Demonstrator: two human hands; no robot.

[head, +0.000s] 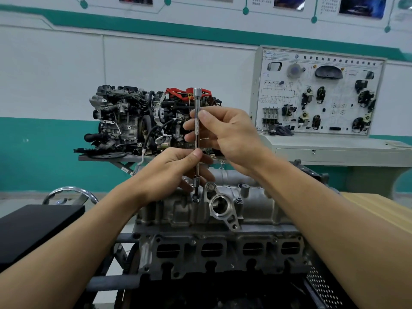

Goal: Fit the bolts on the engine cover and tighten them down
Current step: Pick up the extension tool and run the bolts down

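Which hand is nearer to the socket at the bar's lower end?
Left. The left hand pinches the extension bar above the socket; the right hand holds it higher, on the knurled part.

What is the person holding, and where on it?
A long metal socket rod, held upright. The right hand pinches its ridged upper part; the left hand pinches the thin shaft lower down.

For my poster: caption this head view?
Left hand and right hand hold a long silver driver on the grey metal engine cover.
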